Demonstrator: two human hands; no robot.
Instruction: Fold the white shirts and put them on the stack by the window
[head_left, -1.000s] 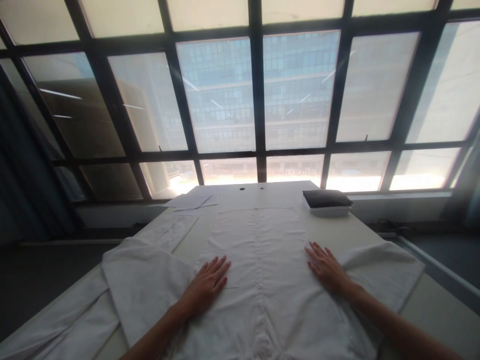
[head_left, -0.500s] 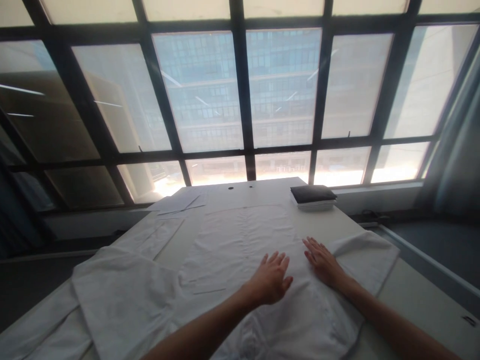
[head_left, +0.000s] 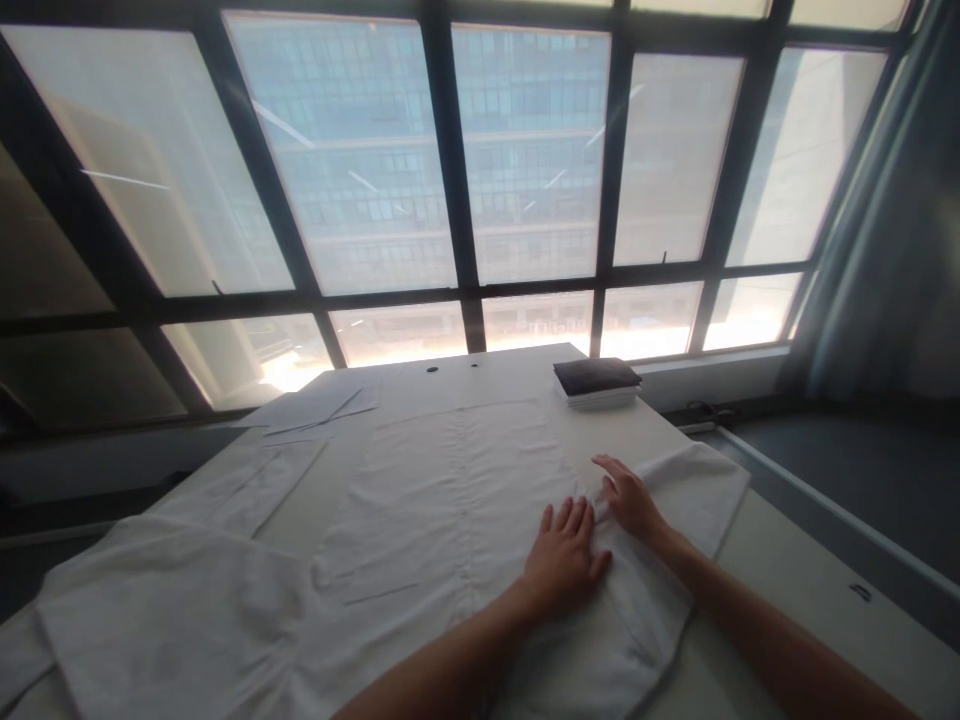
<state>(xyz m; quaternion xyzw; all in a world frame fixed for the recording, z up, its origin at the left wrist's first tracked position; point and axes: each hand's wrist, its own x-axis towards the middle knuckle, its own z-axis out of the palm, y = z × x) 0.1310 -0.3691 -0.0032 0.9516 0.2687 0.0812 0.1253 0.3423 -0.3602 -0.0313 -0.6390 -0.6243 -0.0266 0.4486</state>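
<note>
Although the white garment [head_left: 450,480] covered most of the table [head_left: 787,560], its near end was cut off. The left hand [head_left: 564,555] had crossed over to lie beside the right hand [head_left: 628,498] near the right edge, both flat, open, gripping nothing. One stack [head_left: 598,382] sat at the far right corner.

Garment [head_left: 450,480] spread on table [head_left: 787,560], book stack [head_left: 598,381] behind, papers [head_left: 315,408] far left

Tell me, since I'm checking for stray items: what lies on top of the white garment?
Only the two hands: the left hand and right hand rest on the garment, near its right sleeve. Whatever lies beneath it is hidden.
</note>
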